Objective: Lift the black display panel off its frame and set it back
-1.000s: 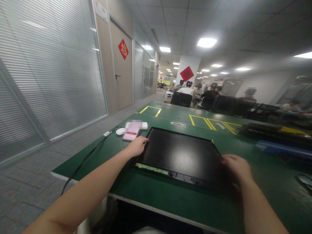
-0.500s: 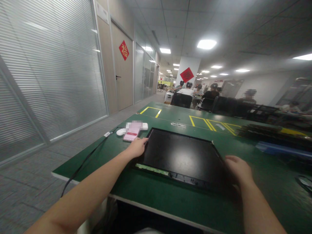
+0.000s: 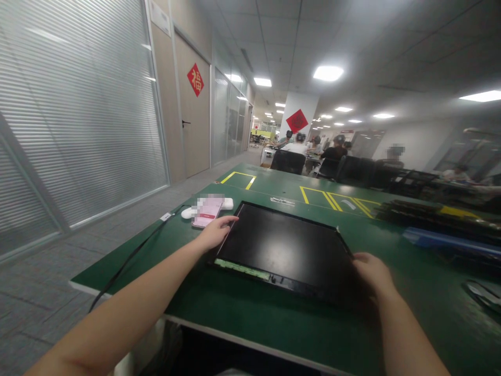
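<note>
A black flat screen panel lies face up on the green table, with a green circuit strip along its near edge. My left hand grips the panel's left edge, thumb on top. My right hand holds the panel's right edge near its front corner, fingers curled over it.
A phone with a pink screen leans on a white charger just left of the panel, with a black cable running off the table edge. Dark stacked trays sit at the right. People sit at desks far behind.
The view has drifted slightly; the panel and both hands keep nearly the same places, with the left thumb now reaching a bit further along the panel's edge.
</note>
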`<action>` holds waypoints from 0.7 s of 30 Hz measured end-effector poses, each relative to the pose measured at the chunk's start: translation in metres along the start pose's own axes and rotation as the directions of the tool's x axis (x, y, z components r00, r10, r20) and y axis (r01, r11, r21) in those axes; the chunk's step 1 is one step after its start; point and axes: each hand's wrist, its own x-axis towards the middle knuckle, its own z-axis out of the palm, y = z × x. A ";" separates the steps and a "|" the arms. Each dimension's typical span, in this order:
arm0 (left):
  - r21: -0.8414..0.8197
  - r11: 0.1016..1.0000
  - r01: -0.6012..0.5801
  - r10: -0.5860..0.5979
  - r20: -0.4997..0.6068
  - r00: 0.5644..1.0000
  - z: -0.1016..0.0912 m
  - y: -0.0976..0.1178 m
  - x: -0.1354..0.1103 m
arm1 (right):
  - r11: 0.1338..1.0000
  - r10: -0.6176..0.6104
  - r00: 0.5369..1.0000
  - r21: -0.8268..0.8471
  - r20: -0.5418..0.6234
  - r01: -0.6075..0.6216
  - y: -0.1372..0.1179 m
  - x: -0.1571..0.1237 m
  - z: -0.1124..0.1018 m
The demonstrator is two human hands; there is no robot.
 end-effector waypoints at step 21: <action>-0.607 0.714 0.349 -0.381 0.081 0.921 0.013 0.021 -0.007 | 1.000 -0.007 1.000 -0.020 -0.004 0.007 0.000 0.002 -0.001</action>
